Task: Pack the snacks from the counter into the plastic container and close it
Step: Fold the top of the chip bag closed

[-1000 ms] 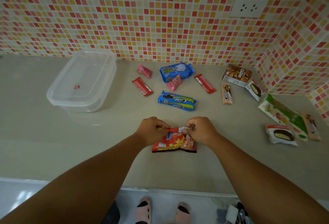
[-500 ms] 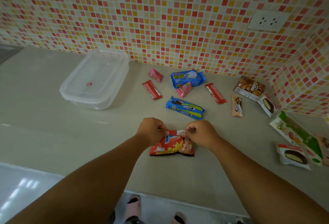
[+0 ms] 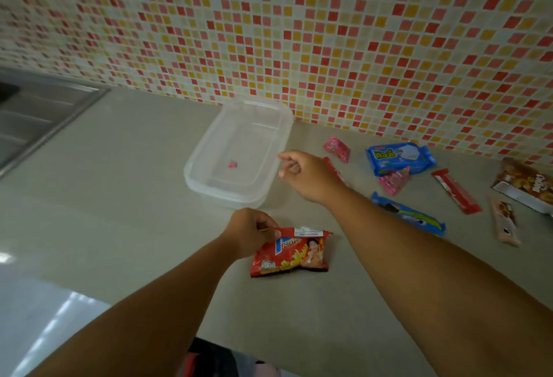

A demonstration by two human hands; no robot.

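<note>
My left hand [image 3: 250, 231] pinches the top left corner of a red potato snack bag [image 3: 291, 254] that lies on the beige counter [image 3: 119, 197]. My right hand [image 3: 305, 174] hovers by the right rim of the clear plastic container [image 3: 209, 180], fingers loosely curled and holding nothing. The container's clear lid sits on it, and a small pink mark shows through it. Other snacks lie to the right: a blue cookie pack [image 3: 399, 158], two pink sachets [image 3: 337, 148] [image 3: 393, 180], a red bar [image 3: 456, 191], a blue sandwich-cookie pack [image 3: 410, 215].
A steel sink [image 3: 39, 116] is set into the counter at the far left. The mosaic tile wall [image 3: 299, 32] runs along the back. A brown biscuit box [image 3: 526, 186] and a beige wafer bar [image 3: 505, 222] lie at the right edge. The counter's front edge is near my arms.
My right hand let go of the red bag and moved up and left to the container's rim. The left hand keeps its hold. The view swung left, showing the sink.
</note>
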